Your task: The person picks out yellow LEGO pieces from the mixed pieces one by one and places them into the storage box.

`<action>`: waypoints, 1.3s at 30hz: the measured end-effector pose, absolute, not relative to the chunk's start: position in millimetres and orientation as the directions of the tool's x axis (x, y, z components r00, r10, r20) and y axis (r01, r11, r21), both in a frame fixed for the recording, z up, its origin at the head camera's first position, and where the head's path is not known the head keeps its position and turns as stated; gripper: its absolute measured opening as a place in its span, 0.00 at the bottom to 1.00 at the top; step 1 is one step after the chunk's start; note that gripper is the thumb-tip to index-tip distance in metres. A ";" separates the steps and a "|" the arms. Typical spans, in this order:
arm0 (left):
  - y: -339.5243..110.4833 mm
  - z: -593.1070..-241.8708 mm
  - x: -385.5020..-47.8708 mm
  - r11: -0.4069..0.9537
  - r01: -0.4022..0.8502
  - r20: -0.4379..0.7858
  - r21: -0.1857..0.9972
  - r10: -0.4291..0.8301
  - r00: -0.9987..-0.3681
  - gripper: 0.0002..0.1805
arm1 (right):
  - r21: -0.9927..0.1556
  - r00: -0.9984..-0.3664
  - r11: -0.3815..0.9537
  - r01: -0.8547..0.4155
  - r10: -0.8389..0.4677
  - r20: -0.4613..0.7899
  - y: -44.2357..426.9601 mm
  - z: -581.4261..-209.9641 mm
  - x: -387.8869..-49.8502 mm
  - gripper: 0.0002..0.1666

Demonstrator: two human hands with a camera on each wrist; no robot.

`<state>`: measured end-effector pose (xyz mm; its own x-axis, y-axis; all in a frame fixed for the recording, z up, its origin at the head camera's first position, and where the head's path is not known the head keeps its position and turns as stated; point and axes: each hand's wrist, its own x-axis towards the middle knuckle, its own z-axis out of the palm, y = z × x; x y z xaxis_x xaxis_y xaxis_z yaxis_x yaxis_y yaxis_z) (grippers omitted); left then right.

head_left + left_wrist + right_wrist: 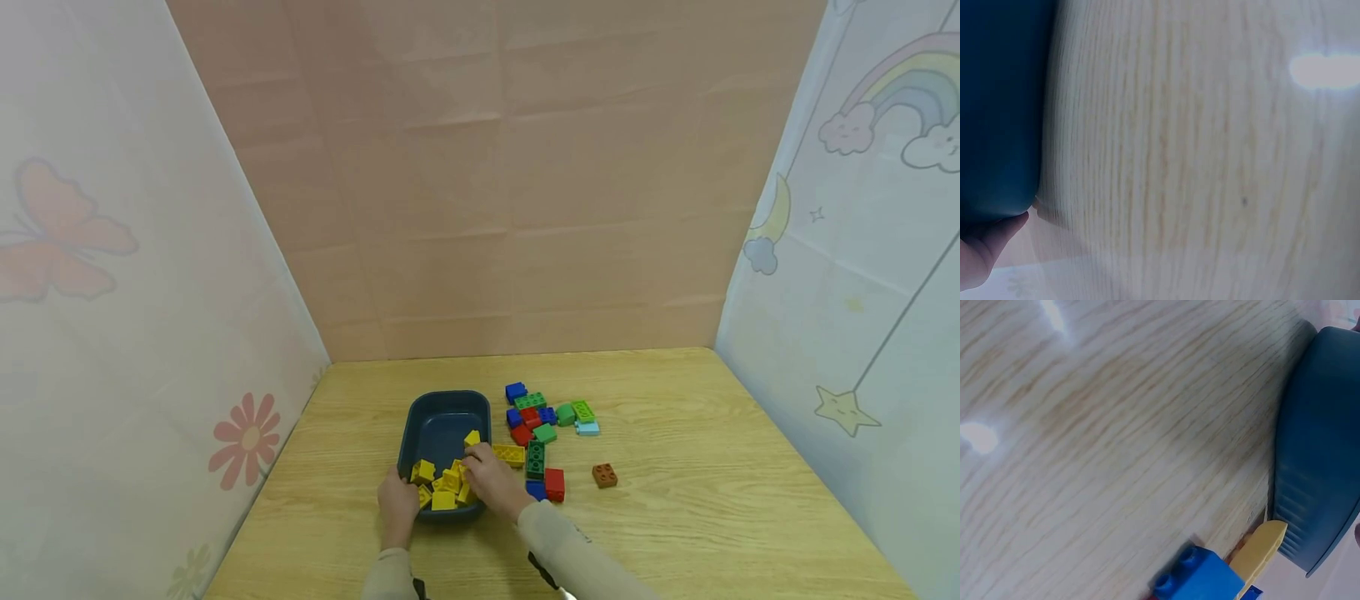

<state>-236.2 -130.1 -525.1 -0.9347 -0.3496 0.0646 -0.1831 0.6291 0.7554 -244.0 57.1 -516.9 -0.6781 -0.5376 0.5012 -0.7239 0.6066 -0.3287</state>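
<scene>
A dark blue bin (pixel 442 397) stands on the table with several yellow bricks (pixel 443 501) heaped in its near part. My left hand (pixel 397 500) grips the bin's left side near the front corner; its thumb (pixel 1007 234) lies against the outer wall in the left wrist view. Over the right rim reaches my right hand (pixel 495 482), its fingers bent down among the yellow bricks. Whether they pinch one is hidden. Another yellow brick (pixel 472 438) shows just beyond those fingers. Outside the bin, beside the right hand, lies a long yellow brick (pixel 510 454).
Right of the bin, several loose bricks lie grouped, among them a dark green brick (pixel 535 459), a red brick (pixel 554 484) and a blue brick (pixel 536 490). A brown brick (pixel 604 475) sits apart, farther right. Wood-grain table (pixel 712 500) surrounds them, with hung sheets on three sides.
</scene>
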 end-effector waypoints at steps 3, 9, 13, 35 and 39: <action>-130.4 -525.7 -237.0 0.627 -0.189 0.056 0.755 -0.350 -0.935 0.22 | -0.371 -0.689 0.591 -0.716 -0.516 0.509 60.4 -515.3 -244.8 0.13; -130.7 -526.0 -238.9 0.628 -0.198 0.038 0.752 -0.342 -0.939 0.24 | -0.284 -0.696 0.679 -0.677 -0.465 0.547 65.7 -514.7 -246.9 0.15; -130.3 -527.7 -238.9 0.631 -0.180 0.062 0.754 -0.341 -0.938 0.21 | -0.293 -0.741 0.736 -0.610 -0.401 0.538 68.5 -516.6 -247.3 0.15; -130.3 -530.1 -237.7 0.629 -0.166 0.075 0.760 -0.337 -0.939 0.15 | -0.220 -0.811 0.840 -0.495 -0.357 0.463 90.5 -538.3 -257.0 0.19; -130.3 -530.4 -237.7 0.629 -0.166 0.083 0.759 -0.347 -0.934 0.15 | -0.220 -0.851 0.853 -0.473 -0.378 0.364 91.0 -537.5 -256.7 0.20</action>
<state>-237.7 -130.3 -530.4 -0.9341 -0.3473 0.0828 -0.1665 0.6289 0.7595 -256.7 91.0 -537.5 -0.8511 -0.3781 0.3642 -0.4732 0.8530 -0.2204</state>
